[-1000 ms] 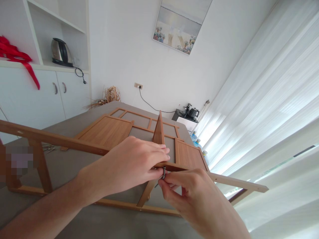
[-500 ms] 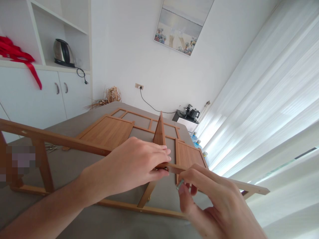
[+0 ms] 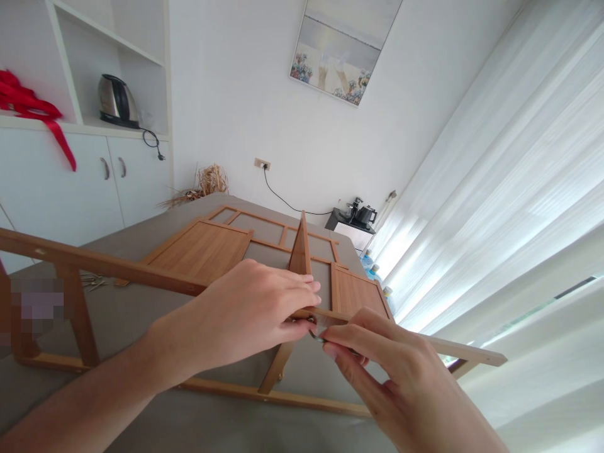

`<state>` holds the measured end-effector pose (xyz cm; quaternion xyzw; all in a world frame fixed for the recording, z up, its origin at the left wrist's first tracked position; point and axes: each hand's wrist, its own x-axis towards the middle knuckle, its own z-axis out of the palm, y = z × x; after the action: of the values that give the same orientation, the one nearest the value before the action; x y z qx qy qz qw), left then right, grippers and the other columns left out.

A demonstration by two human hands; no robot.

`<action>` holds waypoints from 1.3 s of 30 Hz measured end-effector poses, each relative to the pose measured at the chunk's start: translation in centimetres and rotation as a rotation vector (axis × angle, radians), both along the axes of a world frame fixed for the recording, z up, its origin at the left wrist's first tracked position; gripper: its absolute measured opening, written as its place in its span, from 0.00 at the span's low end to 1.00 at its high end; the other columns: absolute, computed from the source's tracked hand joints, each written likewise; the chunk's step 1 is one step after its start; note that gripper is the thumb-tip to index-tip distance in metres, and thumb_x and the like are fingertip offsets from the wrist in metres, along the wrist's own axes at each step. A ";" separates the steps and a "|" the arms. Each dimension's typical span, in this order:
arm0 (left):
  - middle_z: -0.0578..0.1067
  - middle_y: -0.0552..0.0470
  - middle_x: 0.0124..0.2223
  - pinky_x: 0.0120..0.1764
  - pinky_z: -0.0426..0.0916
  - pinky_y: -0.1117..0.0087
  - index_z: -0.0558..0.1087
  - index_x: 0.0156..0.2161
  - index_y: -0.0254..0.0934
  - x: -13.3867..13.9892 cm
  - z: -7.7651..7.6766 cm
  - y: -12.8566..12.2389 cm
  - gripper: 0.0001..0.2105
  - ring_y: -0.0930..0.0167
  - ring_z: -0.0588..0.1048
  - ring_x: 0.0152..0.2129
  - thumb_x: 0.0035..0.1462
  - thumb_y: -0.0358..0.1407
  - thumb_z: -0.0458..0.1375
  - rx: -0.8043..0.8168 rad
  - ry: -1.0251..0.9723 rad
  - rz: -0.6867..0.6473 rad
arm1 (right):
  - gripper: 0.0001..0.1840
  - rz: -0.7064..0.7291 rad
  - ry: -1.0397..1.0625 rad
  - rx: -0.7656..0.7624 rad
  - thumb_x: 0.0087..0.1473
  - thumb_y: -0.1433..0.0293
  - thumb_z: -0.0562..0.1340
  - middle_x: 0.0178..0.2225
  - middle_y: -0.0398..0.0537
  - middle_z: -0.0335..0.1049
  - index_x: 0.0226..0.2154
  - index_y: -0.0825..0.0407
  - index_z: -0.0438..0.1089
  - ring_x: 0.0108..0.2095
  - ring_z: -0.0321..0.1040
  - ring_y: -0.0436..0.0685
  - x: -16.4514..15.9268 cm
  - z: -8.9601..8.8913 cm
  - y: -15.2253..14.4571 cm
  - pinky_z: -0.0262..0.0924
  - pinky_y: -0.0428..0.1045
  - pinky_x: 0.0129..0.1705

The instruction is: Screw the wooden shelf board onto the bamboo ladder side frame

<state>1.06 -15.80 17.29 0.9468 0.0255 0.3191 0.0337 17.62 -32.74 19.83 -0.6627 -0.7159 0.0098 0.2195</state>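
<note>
Brown wooden frame (image 3: 117, 267) update: compared with half a second ago, the right hand (image 3: 394, 371) is back at its middle, pinched on a bent hex key (image 3: 318, 339) right by the bolt (image 3: 311, 319), so turning's probably on again. Left hand (image 3: 245, 314) is clamped over the frame beside the upright panel (image 3: 299, 248), kinda blocking the joint. Flat panels (image 3: 202, 248) lie beyond the frame, loose metal pieces (image 3: 93, 280) behind its left end.

A kettle (image 3: 113, 102) (its cord (image 3: 157, 140) dangling) stands on a shelf (image 3: 89, 128) near red cloth (image 3: 26, 100).
</note>
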 end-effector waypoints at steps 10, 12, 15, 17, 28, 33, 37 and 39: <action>0.82 0.55 0.47 0.49 0.72 0.75 0.77 0.48 0.43 0.0 -0.1 0.0 0.09 0.70 0.76 0.53 0.64 0.37 0.59 0.004 -0.003 0.002 | 0.11 0.001 0.002 0.015 0.67 0.68 0.56 0.37 0.43 0.69 0.43 0.40 0.74 0.30 0.69 0.49 0.6 -0.6 0.1 0.61 0.44 0.30; 0.82 0.56 0.46 0.50 0.72 0.75 0.77 0.48 0.43 -0.1 -0.1 0.0 0.09 0.70 0.76 0.53 0.64 0.37 0.59 0.007 -0.002 0.003 | 0.11 0.002 -0.011 0.011 0.68 0.68 0.56 0.36 0.43 0.69 0.43 0.41 0.74 0.29 0.68 0.49 0.6 -0.6 0.2 0.61 0.44 0.29; 0.81 0.55 0.47 0.49 0.72 0.75 0.77 0.48 0.42 -0.1 -0.1 0.1 0.09 0.70 0.76 0.52 0.65 0.36 0.58 0.013 -0.002 0.000 | 0.12 -0.008 -0.021 0.009 0.68 0.69 0.55 0.36 0.43 0.68 0.43 0.41 0.74 0.28 0.66 0.48 0.6 -0.6 0.3 0.59 0.44 0.27; 0.81 0.55 0.48 0.49 0.72 0.75 0.77 0.48 0.42 0.0 0.0 0.1 0.09 0.70 0.76 0.53 0.65 0.37 0.57 0.014 -0.002 -0.001 | 0.12 -0.012 -0.021 0.017 0.68 0.69 0.55 0.35 0.43 0.68 0.44 0.41 0.74 0.28 0.66 0.49 0.5 -0.6 0.3 0.59 0.44 0.27; 0.81 0.56 0.48 0.47 0.72 0.75 0.77 0.47 0.42 0.0 0.1 0.0 0.09 0.70 0.76 0.52 0.65 0.37 0.58 0.014 -0.011 -0.003 | 0.11 0.017 -0.008 0.097 0.66 0.71 0.57 0.33 0.44 0.66 0.41 0.45 0.75 0.28 0.65 0.48 0.0 -0.6 0.4 0.59 0.43 0.28; 0.81 0.56 0.49 0.47 0.73 0.76 0.78 0.47 0.42 0.0 0.1 0.0 0.09 0.71 0.76 0.52 0.64 0.37 0.58 0.017 -0.015 -0.004 | 0.10 -0.029 0.007 0.095 0.65 0.72 0.58 0.33 0.44 0.66 0.40 0.46 0.75 0.29 0.66 0.48 -0.6 -0.4 0.6 0.59 0.41 0.26; 0.81 0.55 0.47 0.48 0.73 0.76 0.78 0.46 0.42 0.0 0.2 0.0 0.09 0.70 0.77 0.52 0.64 0.37 0.59 0.017 -0.016 -0.005 | 0.10 -0.048 -0.007 0.100 0.64 0.71 0.59 0.35 0.46 0.68 0.37 0.47 0.76 0.30 0.67 0.49 -0.6 -0.3 0.5 0.60 0.41 0.25; 0.82 0.55 0.47 0.48 0.72 0.75 0.78 0.47 0.41 0.0 0.2 0.0 0.09 0.70 0.77 0.52 0.64 0.37 0.59 0.015 -0.013 -0.006 | 0.10 -0.048 -0.018 0.093 0.64 0.71 0.59 0.34 0.45 0.69 0.36 0.47 0.76 0.30 0.68 0.49 -0.5 -0.3 0.5 0.62 0.42 0.28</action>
<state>1.06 -15.83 17.48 0.9449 0.0199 0.3255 0.0276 17.08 -32.26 19.57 -0.6690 -0.7014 -0.0348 0.2435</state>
